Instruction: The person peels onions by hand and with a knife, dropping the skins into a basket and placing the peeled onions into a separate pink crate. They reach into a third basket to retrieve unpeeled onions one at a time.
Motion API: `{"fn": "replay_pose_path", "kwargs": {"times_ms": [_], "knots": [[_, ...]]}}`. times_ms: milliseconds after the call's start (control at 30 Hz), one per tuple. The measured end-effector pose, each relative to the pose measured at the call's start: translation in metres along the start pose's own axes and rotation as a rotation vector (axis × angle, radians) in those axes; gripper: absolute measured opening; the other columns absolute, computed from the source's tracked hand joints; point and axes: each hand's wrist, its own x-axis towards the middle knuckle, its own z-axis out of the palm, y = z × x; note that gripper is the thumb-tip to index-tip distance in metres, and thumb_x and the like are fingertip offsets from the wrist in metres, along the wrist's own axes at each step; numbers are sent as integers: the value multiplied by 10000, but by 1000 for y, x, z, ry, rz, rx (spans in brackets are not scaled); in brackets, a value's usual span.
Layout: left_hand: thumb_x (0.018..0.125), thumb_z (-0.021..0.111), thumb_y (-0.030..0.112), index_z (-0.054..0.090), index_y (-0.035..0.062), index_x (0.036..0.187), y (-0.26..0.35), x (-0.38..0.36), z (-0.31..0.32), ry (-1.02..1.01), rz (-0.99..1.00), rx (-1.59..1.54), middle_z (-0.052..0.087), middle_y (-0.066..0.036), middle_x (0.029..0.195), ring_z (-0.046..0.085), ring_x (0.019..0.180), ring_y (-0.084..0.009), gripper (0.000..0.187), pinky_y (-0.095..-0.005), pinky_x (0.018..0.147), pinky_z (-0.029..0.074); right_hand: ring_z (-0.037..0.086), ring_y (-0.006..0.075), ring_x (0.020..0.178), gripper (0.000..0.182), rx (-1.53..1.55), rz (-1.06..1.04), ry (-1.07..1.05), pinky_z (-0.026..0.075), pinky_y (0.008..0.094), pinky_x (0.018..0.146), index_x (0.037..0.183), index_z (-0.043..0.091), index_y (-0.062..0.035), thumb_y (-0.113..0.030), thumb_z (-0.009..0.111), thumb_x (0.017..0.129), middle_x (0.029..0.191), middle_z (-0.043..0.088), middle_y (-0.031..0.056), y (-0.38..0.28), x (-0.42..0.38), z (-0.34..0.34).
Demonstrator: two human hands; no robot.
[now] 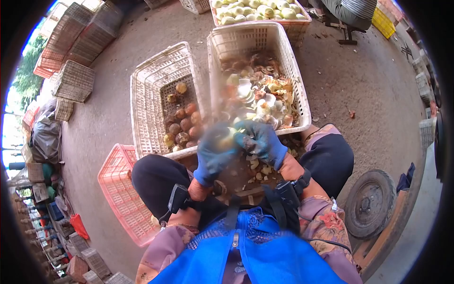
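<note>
My left hand (215,154), in a blue glove with a dark palm, is closed around a pale onion (227,140), blurred by motion. Close against the onion, my right hand (265,143) has its gloved fingers curled; what they hold, if anything, is hidden. Just beyond both hands stands a white plastic crate (302,102) containing onion peels and trimmed pieces (272,102). Left of it, another white crate (142,102) holds several brown-skinned onions (183,124) at its near end.
Beyond the peel crate, peeled onions (257,10) fill another crate. A pink crate (118,175) lies by my left knee, and a wheel (370,204) is at the right. Scraps (257,173) litter the ground between my legs. Another person (352,14) sits at far right.
</note>
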Motion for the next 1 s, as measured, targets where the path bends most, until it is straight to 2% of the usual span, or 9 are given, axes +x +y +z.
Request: {"fn": "replay_pose_path", "kwargs": {"times_ms": [67, 200, 300, 367, 400, 467, 600, 800, 1000], "knots": [[661, 768, -8, 622, 36, 1107, 1, 0, -1, -59, 26, -4, 580, -115, 1293, 550, 1179, -202, 472, -314, 1003, 437, 626, 188, 757, 169, -84, -16, 11, 499, 331, 674, 1041, 667, -64, -173, 645, 913, 900, 688, 66, 4, 2, -2], [646, 775, -16, 625, 35, 1099, -15, -5, -8, -44, 12, 37, 573, -117, 1302, 548, 1180, -203, 480, -318, 1003, 434, 605, 185, 694, 158, -361, -117, -8, 488, 318, 644, 996, 662, -58, -189, 618, 919, 815, 670, 55, 1, 3, 1], [644, 779, -18, 624, 35, 1091, -32, -10, -9, -31, 145, 204, 570, -111, 1291, 552, 1163, -196, 477, -317, 991, 443, 582, 196, 644, 164, -232, 323, -47, 482, 312, 621, 957, 654, -55, -207, 612, 912, 755, 649, 61, 21, 3, -2], [661, 781, -8, 616, 35, 1094, -35, -12, -5, -32, 159, 201, 568, -105, 1275, 556, 1147, -186, 465, -309, 975, 455, 562, 162, 619, 172, 1076, 579, -345, 468, 302, 580, 930, 651, -53, -219, 608, 911, 710, 632, 65, 81, 4, -21], [661, 781, -8, 616, 35, 1094, -34, -12, -2, -43, 158, 200, 568, -105, 1275, 556, 1147, -186, 465, -309, 975, 455, 562, 162, 619, 172, 1079, 574, -336, 468, 302, 580, 930, 651, -53, -219, 608, 911, 710, 632, 65, 72, 3, -16], [675, 784, 6, 608, 32, 1095, -29, -12, 2, 12, 80, 47, 571, -98, 1253, 561, 1132, -178, 456, -302, 959, 468, 545, 109, 619, 195, -42, 183, 61, 451, 276, 548, 890, 651, -46, -229, 597, 931, 683, 623, 33, 44, 6, 4], [681, 787, 14, 603, 30, 1102, -25, -9, 3, 15, 80, 51, 577, -91, 1248, 567, 1124, -181, 460, -302, 964, 468, 523, 76, 654, 204, -7, 109, 155, 459, 277, 564, 862, 655, -47, -231, 599, 929, 688, 627, 28, 41, 5, 11], [776, 706, 44, 464, 37, 1363, -36, 1, 3, -27, -21, -109, 588, -109, 1191, 613, 1021, -197, 635, -324, 849, 554, 659, 287, 696, 149, -279, 156, 215, 499, 419, 642, 932, 651, -56, -189, 628, 869, 789, 665, 191, -3, -1, 10], [888, 655, 123, 555, 79, 1255, -48, 1, -8, -154, -165, -406, 631, -69, 1093, 643, 932, -203, 382, -363, 788, 570, 651, 413, 838, 249, -668, -234, 331, 519, 460, 727, 1077, 645, -97, -205, 643, 853, 899, 678, 212, -14, -12, 28]]}}
